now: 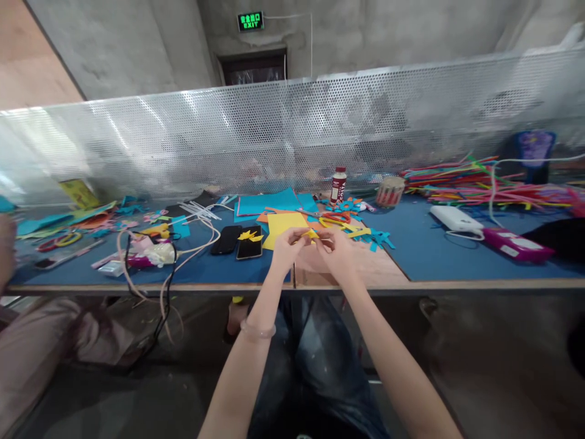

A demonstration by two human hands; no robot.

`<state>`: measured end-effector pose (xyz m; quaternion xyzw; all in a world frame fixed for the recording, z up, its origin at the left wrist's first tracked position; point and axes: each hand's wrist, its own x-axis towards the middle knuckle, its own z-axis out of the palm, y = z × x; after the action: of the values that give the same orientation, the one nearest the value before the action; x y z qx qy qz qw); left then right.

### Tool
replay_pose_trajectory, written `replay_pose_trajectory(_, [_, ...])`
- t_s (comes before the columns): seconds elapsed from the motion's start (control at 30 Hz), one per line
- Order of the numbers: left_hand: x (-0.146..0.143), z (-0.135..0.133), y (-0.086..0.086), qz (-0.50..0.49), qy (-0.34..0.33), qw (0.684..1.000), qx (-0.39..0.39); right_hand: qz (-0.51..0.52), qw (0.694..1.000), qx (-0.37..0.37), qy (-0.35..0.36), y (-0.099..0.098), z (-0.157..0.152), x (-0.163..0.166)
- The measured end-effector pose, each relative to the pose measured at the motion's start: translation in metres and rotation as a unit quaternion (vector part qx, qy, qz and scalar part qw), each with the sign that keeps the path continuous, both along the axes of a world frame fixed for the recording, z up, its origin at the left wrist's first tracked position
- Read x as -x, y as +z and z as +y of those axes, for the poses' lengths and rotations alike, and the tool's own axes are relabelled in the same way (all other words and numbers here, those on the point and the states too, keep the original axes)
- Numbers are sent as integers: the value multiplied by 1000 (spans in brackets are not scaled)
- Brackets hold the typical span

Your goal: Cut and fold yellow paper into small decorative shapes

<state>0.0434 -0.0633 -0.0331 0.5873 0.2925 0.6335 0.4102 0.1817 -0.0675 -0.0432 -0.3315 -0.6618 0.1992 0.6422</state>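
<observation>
Both my hands meet above the table's front edge, around a small yellow paper piece (311,235). My left hand (291,241) pinches it from the left, with the fingers closed. From the other side my right hand (333,244) grips it, also with closed fingers. The fingers cover part of the paper, so its full shape is hidden. Just behind my left hand lies a yellow sheet (282,224). Cut yellow paper pieces (250,236) rest on a phone (249,249) to the left. Scissors with red-orange handles (340,217) lie behind my right hand.
Blue sheets (267,202) and a dark red bottle (338,185) stand before a perforated metal screen (237,140). Cables (125,268) hang over the edge at left. A white power bank (456,221) and colourful pipe cleaners (475,183) lie right. Another person's leg (41,353) shows lower left.
</observation>
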Motion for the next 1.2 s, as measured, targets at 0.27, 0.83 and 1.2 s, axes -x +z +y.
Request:
replay_pose_trajectory(0.27, [3,3,0,29,32,999,5,-51,998,-28,-4,1,-1,-2])
replay_pose_trajectory(0.83, [2,1,1,-61,-17,995,78,-83,995,-51,-24,7,-5,-4])
replay_pose_trajectory(1.2, [3,-1,4,-51,-23,996,64,-93,994,-51,-26,9,-8,-4])
